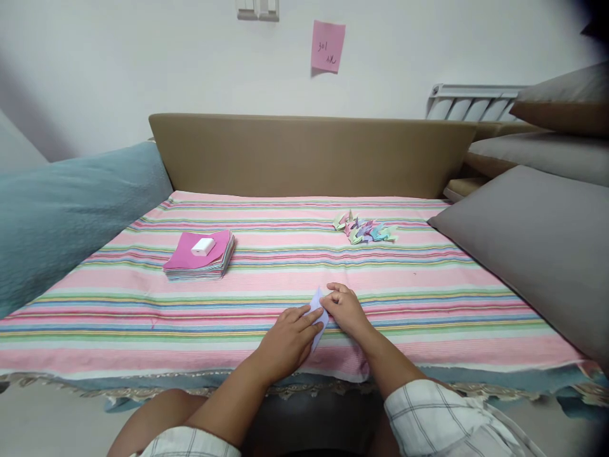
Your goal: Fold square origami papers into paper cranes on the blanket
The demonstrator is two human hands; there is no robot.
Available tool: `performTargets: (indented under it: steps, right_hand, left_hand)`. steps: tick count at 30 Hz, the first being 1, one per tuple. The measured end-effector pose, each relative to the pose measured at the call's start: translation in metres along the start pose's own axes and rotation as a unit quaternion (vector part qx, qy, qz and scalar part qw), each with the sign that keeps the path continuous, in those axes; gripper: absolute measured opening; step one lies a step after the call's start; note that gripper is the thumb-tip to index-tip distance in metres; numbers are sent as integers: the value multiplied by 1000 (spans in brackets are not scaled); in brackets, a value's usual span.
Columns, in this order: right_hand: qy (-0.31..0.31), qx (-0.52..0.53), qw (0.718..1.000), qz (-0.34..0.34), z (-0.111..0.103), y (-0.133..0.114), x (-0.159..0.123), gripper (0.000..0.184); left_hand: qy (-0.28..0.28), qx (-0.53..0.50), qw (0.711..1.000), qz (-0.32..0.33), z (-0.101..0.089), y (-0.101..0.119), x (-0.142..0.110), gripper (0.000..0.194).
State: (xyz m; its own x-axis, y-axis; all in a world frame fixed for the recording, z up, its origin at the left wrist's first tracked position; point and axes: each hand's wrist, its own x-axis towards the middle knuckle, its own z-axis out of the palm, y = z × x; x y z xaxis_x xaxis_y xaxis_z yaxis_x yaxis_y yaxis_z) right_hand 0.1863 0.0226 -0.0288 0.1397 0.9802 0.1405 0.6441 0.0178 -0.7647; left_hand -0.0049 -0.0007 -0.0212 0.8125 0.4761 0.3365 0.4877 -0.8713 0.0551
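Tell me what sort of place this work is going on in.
Probably a room in a home, perhaps a living room or bedroom: a striped cloth covers what looks like a sofa or daybed, with a brown backrest behind and a large grey cushion at the right.

Sofa (309,155) seat is covered by a striped cloth (276,254). Directly on cloth: paper stack (197,273), left; cluster of small folded papers (365,230), rear right; lavender sheet (325,318), front centre; grey cushion (537,247), right edge.
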Motion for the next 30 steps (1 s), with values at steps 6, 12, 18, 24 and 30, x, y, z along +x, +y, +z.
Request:
performTargets:
  steps: [6, 12, 18, 24, 30]
  right_hand:
    - [10, -19, 1000, -1, 2, -1, 0, 22]
    - [16, -28, 999, 3, 2, -3, -2, 22]
    - [4, -24, 1000, 5, 0, -4, 0, 24]
    - [21, -16, 1000, 15, 2, -5, 3, 28]
    - [39, -26, 999, 21, 4, -8, 2, 25]
  left_hand:
    - [-25, 2, 1000, -7, -3, 3, 1, 35]
    - [-25, 0, 1000, -9, -4, 3, 2, 34]
    - [-18, 0, 1000, -6, -2, 2, 2, 35]
    - [-23, -5, 1000, -7, -1, 1, 1, 35]
    - [-26, -8, 1000, -6, -2, 1, 2, 35]
